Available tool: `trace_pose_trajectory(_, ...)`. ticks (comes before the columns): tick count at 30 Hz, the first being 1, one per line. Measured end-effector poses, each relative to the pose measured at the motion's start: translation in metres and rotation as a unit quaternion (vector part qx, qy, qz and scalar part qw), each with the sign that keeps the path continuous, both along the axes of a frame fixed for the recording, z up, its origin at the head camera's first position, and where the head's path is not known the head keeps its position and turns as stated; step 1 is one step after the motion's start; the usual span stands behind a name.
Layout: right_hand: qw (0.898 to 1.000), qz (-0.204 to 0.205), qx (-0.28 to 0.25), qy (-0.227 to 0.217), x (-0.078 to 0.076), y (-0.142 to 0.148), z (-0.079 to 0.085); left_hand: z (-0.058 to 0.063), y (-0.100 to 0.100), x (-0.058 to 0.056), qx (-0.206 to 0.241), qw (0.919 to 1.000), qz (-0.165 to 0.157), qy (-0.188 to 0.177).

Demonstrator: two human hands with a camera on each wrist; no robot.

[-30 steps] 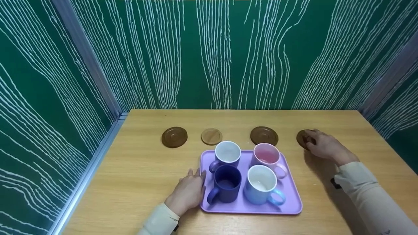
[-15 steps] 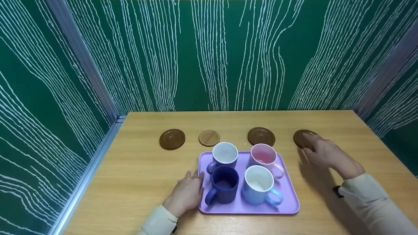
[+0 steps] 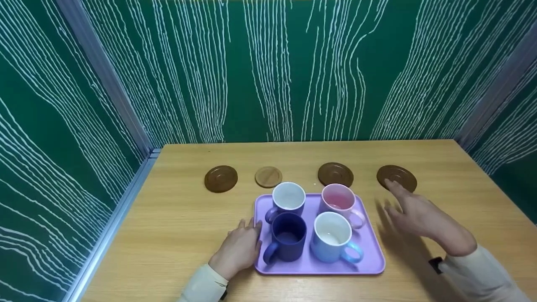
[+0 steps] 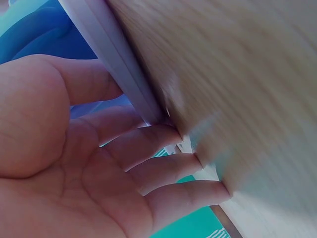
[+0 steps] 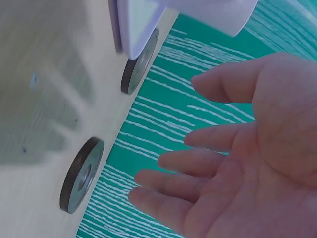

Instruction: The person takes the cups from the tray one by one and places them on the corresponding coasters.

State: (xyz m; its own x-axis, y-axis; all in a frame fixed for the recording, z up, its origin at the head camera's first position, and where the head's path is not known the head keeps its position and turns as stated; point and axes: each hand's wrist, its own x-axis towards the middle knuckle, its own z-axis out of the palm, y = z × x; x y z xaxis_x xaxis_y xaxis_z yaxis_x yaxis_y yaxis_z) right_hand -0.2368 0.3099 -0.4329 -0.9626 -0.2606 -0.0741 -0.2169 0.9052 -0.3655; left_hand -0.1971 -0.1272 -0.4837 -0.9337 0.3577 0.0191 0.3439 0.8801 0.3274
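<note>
A purple tray (image 3: 375,251) bears several mugs: a white-lined one (image 3: 289,197) and a pink one (image 3: 338,198) at its far side, a dark blue one (image 3: 289,235) and a light blue one (image 3: 329,239) nearer. My left hand (image 3: 239,251) rests along the tray's left edge; in the left wrist view its thumb and index finger meet the tray rim (image 4: 116,54), while the other fingertips touch the table. My right hand (image 3: 423,218) is held above the table with loosely extended fingers, holding nothing. Its index fingertip overlaps the near edge of the rightmost dark brown coaster (image 3: 398,175).
Along the back of the wooden table (image 3: 176,235) lie another dark brown coaster (image 3: 221,178) at left, a smaller light wooden one (image 3: 268,177), and a dark brown one (image 3: 335,174) behind the pink mug. Green walls (image 3: 268,84) with white lines enclose the table at the back and sides.
My right hand has let go of the rightmost coaster and drawn back toward the person, its fingers opening. My left hand stays at the tray's edge.
</note>
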Motion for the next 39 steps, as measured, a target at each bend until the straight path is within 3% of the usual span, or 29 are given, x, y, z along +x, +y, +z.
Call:
trace_pose_trajectory(12, 0.999, 0.021, 0.013, -0.023, 0.028, -0.026, -0.025, -0.002, -0.001, -0.001, 0.006, 0.9999, -0.002, -0.009)
trace_pose_trajectory(19, 0.998, 0.065, 0.008, 0.005, 0.038, -0.037, -0.041, -0.001, -0.001, 0.001, -0.001, 1.0, -0.002, -0.004)
trace_pose_trajectory(23, 0.997, 0.08, 0.01, 0.016, 0.039, -0.037, -0.045, 0.0, 0.0, 0.001, -0.002, 1.0, -0.001, -0.006)
trace_pose_trajectory(32, 0.997, 0.074, 0.011, -0.007, 0.038, -0.039, -0.048, -0.001, -0.002, -0.001, 0.003, 0.9997, -0.001, -0.022)
trace_pose_trajectory(39, 0.996, 0.082, 0.014, 0.012, 0.036, -0.039, -0.049, 0.001, -0.004, -0.004, 0.014, 0.9994, -0.009, -0.032)
